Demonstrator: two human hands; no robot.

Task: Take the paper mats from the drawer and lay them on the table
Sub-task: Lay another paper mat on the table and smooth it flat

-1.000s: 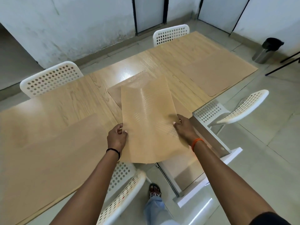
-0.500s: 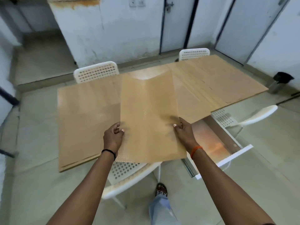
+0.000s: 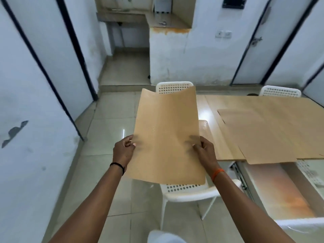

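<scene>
I hold a tan paper mat upright in front of me, its top edge curling. My left hand pinches its left edge and my right hand pinches its right edge. The mat hangs over the floor, left of the wooden table. Another paper mat lies flat on the table, its near edge overhanging. The open white drawer sticks out from the table's near side at the lower right, its bottom tan and orange.
A white perforated chair stands below the held mat, tucked by the table corner. Two more white chairs stand on the far side. Walls and doors close in on the left; tiled floor lies ahead.
The view has swung left and the mat has gone with it, from over the table to over the floor beside the table's left end. Both hands keep their grip.
</scene>
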